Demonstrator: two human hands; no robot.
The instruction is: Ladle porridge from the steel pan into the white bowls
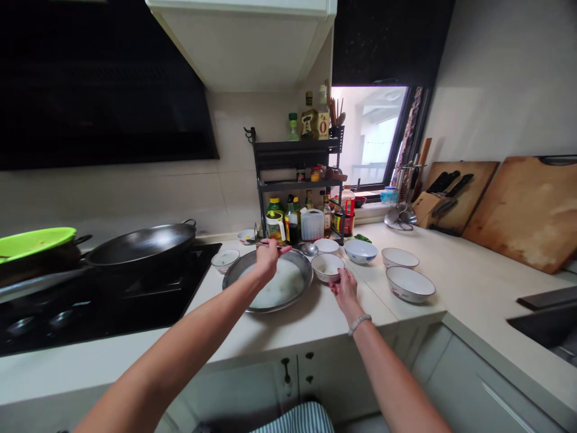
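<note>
Left hand (267, 263) gripping thin handle (284, 248) over wide pan (308, 281); right hand (345, 290) pinching bowl (325, 269) at side, other bowls (410, 284) sitting to its right.

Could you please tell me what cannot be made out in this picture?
All in the head view:
- Thin utensil: its type is unclear; the left hand hides its middle.
- Small bowl: its near right side, behind the right hand.
- Dark pot: its inside, covered by the green basin, itself cut off by the left edge.
- Bottles: small print, too small.
</note>
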